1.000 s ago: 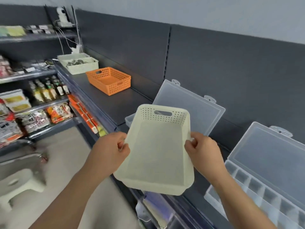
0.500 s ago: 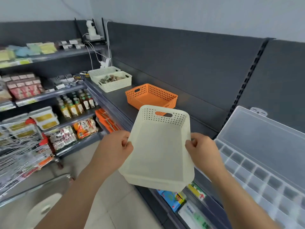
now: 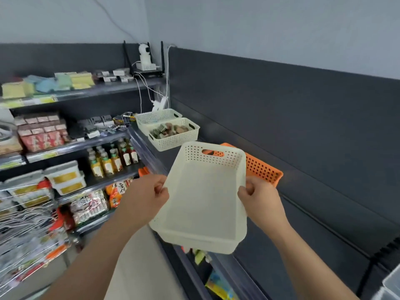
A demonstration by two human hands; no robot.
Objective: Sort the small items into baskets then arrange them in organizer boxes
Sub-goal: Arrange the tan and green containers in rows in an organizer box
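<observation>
I hold an empty cream perforated basket (image 3: pixel 203 198) in the air over the front edge of the dark shelf (image 3: pixel 173 156). My left hand (image 3: pixel 147 198) grips its left rim and my right hand (image 3: pixel 259 200) grips its right rim. Behind it an orange basket (image 3: pixel 263 169) stands on the shelf, partly hidden. Farther back sit two white baskets: one (image 3: pixel 175 139) holding several small brown and green items, and another (image 3: pixel 155 116) behind it. A corner of a clear organizer box (image 3: pixel 391 286) shows at the bottom right.
A dark back panel (image 3: pixel 281 126) runs along the shelf's right side. To the left are store shelves with bottles (image 3: pixel 112 159), packets and boxes. A white camera (image 3: pixel 144 55) and cables sit on the top corner shelf. A wire cart (image 3: pixel 23 234) is at the lower left.
The view has swung left along the shelf. The organizer boxes have slid out to the right edge; the orange and white baskets came closer. Both hands kept hold of the cream basket.
</observation>
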